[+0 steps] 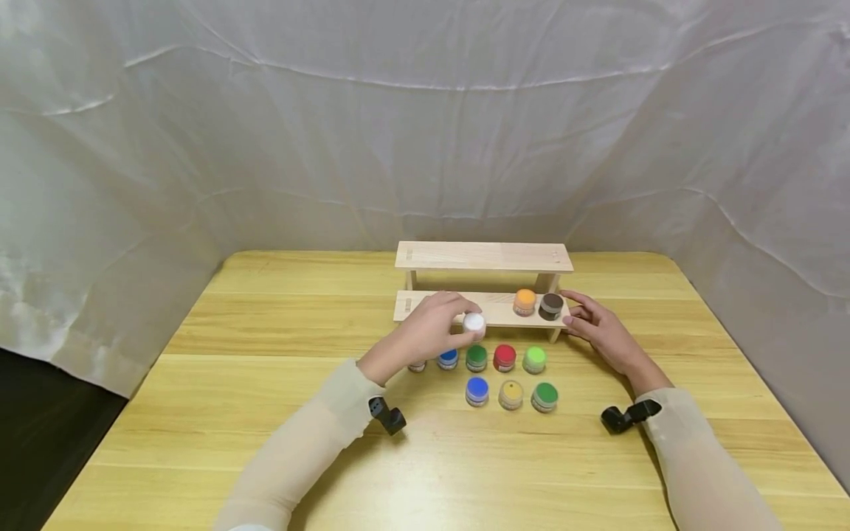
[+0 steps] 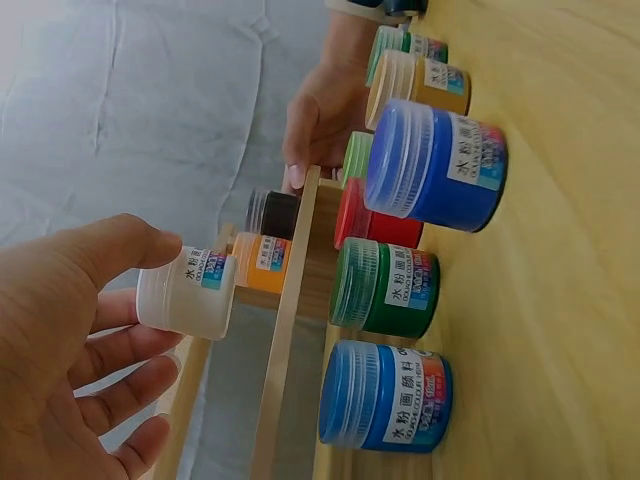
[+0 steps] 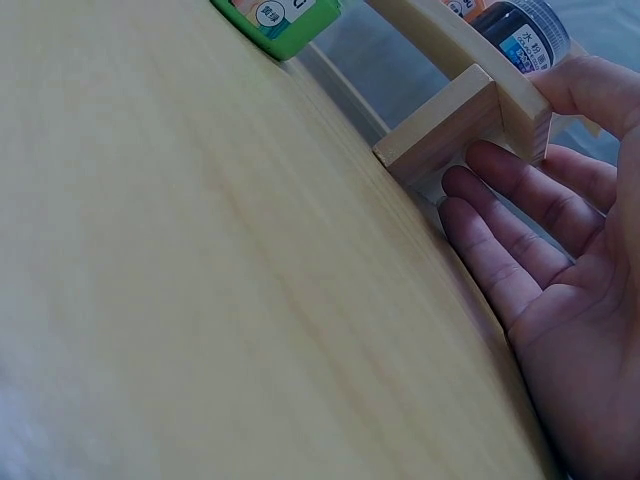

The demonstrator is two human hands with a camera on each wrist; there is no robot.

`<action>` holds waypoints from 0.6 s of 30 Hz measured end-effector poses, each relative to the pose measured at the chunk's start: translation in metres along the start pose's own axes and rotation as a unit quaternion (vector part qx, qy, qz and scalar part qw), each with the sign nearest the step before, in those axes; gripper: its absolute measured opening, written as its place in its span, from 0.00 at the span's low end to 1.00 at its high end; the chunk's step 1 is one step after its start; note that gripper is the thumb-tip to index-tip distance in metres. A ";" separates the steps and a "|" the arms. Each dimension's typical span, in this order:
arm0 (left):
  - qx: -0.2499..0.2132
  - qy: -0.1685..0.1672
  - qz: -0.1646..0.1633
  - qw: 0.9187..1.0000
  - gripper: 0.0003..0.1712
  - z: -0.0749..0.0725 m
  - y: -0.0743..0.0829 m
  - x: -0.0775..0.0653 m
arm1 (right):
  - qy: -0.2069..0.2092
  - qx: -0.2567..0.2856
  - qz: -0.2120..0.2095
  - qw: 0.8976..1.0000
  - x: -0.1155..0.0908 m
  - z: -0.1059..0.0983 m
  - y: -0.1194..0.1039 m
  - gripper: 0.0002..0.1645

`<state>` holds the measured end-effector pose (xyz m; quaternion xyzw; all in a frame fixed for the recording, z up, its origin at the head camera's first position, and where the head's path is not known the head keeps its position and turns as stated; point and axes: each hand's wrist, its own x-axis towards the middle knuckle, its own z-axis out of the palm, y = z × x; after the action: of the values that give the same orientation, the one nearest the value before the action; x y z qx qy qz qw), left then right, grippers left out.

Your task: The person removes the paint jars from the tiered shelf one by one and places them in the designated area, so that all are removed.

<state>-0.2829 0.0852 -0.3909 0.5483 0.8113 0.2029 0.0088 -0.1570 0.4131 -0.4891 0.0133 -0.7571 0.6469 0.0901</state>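
Observation:
My left hand (image 1: 434,324) pinches a small white paint jar (image 1: 474,324) between thumb and fingers. It holds the jar near the front edge of the lower shelf on a two-tier wooden rack (image 1: 483,256). In the left wrist view the white jar (image 2: 188,292) is tilted in that camera's picture, its label showing. My right hand (image 1: 600,335) grips the rack's right end; in the right wrist view the thumb touches the board end (image 3: 527,125) and several fingers lie by the leg. Beside that hand, an orange jar (image 1: 524,302) and a dark brown jar (image 1: 550,306) stand on the lower shelf.
Before the rack stand light blue (image 1: 448,360), dark green (image 1: 476,358), red (image 1: 505,358) and light green (image 1: 534,360) jars, plus one partly hidden by my left arm. Nearer are blue (image 1: 477,391), yellow (image 1: 511,394) and green (image 1: 544,397) jars. Grey cloth (image 1: 425,147) hangs behind the table.

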 end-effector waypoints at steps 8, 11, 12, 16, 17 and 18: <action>0.002 -0.006 0.010 1.000 0.21 -0.003 -0.002 -0.021 | 0.000 -0.001 0.000 1.000 0.000 0.000 -0.001 0.36; 0.008 -0.006 0.010 1.000 0.21 -0.004 -0.004 -0.028 | 0.000 -0.001 -0.001 1.000 0.000 0.000 0.000 0.36; 0.012 -0.006 0.010 1.000 0.21 -0.004 -0.005 -0.030 | -0.001 -0.001 -0.001 1.000 0.000 0.000 0.000 0.36; 0.019 -0.009 0.014 1.000 0.21 -0.004 -0.006 -0.039 | -0.002 0.002 -0.001 1.000 0.000 0.000 0.000 0.36; 0.017 -0.010 0.014 1.000 0.21 -0.004 -0.006 -0.042 | -0.001 0.002 -0.001 1.000 0.000 0.000 0.000 0.36; 0.014 -0.011 0.014 1.000 0.20 -0.004 -0.006 -0.044 | -0.001 0.002 0.000 1.000 0.000 0.000 0.000 0.36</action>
<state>-0.2714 0.0428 -0.3984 0.5622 0.8059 0.1854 0.0072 -0.1568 0.4127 -0.4888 0.0146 -0.7558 0.6485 0.0892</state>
